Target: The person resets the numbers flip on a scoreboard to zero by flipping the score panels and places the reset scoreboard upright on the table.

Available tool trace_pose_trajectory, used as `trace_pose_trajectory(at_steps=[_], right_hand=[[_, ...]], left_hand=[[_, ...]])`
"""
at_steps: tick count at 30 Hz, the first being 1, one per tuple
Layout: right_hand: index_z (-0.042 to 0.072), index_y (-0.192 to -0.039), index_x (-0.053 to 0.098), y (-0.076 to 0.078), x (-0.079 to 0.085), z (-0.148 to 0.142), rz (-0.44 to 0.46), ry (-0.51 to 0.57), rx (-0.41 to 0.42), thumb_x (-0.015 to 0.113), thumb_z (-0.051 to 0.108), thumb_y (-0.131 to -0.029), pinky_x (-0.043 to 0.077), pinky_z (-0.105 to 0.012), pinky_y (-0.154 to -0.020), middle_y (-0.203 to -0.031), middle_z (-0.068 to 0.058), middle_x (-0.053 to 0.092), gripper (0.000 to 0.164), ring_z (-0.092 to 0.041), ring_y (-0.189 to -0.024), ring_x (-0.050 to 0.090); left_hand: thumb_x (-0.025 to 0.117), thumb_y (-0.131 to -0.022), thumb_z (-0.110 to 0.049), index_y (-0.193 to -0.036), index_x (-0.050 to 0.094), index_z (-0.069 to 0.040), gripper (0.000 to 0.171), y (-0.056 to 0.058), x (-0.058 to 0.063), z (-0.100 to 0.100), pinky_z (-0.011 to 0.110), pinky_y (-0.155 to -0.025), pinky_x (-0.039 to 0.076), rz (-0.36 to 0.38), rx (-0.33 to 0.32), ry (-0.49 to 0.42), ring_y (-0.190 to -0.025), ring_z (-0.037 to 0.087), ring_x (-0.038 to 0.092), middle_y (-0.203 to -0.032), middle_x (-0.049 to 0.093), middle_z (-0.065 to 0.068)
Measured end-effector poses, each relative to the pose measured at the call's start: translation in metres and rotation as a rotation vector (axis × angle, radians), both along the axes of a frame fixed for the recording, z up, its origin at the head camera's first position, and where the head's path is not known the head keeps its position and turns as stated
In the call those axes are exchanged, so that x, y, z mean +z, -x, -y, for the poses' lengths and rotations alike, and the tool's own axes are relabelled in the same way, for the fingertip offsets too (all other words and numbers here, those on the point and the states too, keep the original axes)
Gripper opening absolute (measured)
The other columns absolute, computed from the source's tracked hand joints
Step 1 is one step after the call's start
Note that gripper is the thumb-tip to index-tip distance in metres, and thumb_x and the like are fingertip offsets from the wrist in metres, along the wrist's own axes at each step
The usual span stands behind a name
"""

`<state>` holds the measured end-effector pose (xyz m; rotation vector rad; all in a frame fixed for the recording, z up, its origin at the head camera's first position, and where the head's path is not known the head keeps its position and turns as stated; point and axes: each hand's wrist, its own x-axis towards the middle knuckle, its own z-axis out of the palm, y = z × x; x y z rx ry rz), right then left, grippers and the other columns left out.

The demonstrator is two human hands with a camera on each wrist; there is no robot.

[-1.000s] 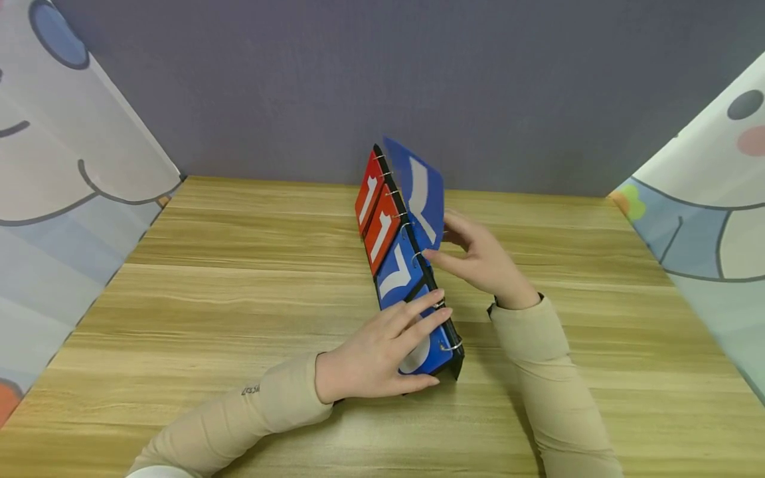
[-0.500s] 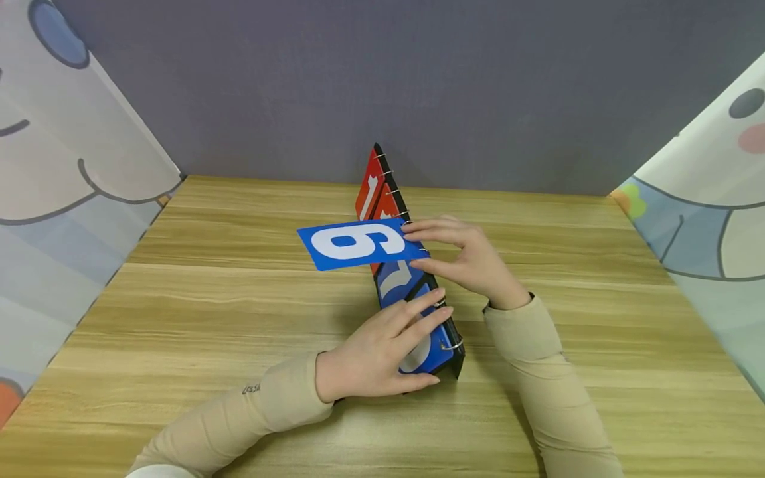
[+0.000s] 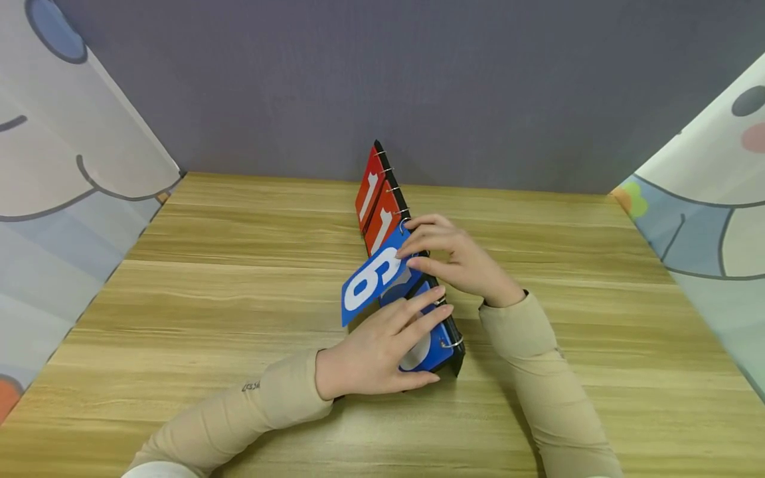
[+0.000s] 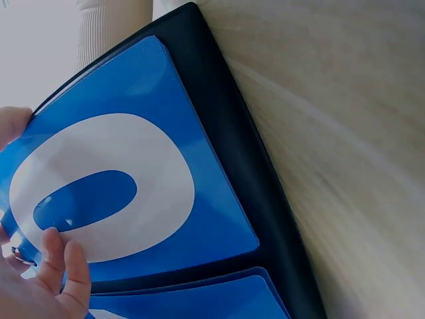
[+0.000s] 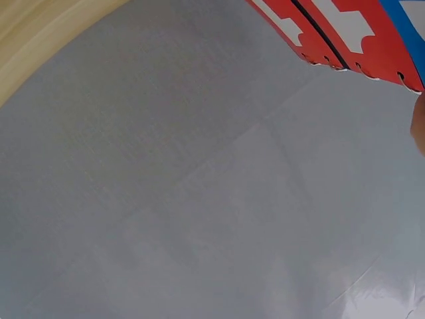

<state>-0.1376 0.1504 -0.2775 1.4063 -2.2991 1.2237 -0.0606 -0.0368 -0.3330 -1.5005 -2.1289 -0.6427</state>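
Observation:
A tabletop flip scoreboard stands tilted like a tent, its ringed black top edge running away from me. My left hand holds its near end, two fingertips resting on a blue card with a white 0 and the thumb by its near edge. At the second blue stack, my right hand pinches a number card showing a white 6 near its rings. That card slants down over the front, mostly covering the one beneath. Beyond it hang red cards with white 1s. The right wrist view catches only a fingertip.
The scoreboard stands on a wood-grain table. A grey panel rises behind the table. Cartoon-printed panels flank both sides.
The blue card has come over the rings from the back to the front, and its free end has swung down toward the left hand. The right hand followed it; the left hand stayed put.

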Motion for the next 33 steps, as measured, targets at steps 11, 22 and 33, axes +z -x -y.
trace_pose_trajectory(at_steps=[11, 22, 33], right_hand=[[-0.005, -0.11, 0.065, -0.006, 0.009, -0.008, 0.36, 0.098, -0.109, 0.05, 0.007, -0.095, 0.036, -0.04, -0.102, -0.124, -0.02, 0.059, 0.025, -0.025, -0.124, 0.049], [-0.003, -0.139, 0.039, 0.022, -0.009, -0.032, 0.69, 0.005, -0.097, 0.056, 0.005, -0.091, 0.039, -0.046, -0.099, -0.137, -0.025, 0.045, 0.052, -0.037, -0.127, 0.044], [-0.008, -0.135, 0.04, 0.039, -0.029, -0.043, 0.803, -0.067, -0.019, 0.063, 0.001, -0.084, 0.034, -0.05, -0.103, -0.135, -0.025, 0.045, 0.057, -0.037, -0.126, 0.042]], left_hand=[[0.067, -0.081, -0.044, -0.142, 0.03, -0.001, 0.083, 0.0, 0.0, 0.001, 0.031, -0.095, 0.041, 0.03, -0.008, -0.002, -0.116, 0.02, 0.048, -0.148, 0.03, 0.019], [0.067, -0.081, -0.044, -0.142, 0.03, -0.002, 0.083, -0.001, -0.001, 0.001, 0.03, -0.094, 0.042, 0.058, -0.001, 0.007, -0.115, 0.02, 0.048, -0.149, 0.03, 0.018], [0.067, -0.081, -0.044, -0.142, 0.03, -0.002, 0.082, -0.001, -0.001, 0.0, 0.03, -0.092, 0.042, 0.047, -0.004, -0.004, -0.113, 0.019, 0.048, -0.148, 0.031, 0.017]])
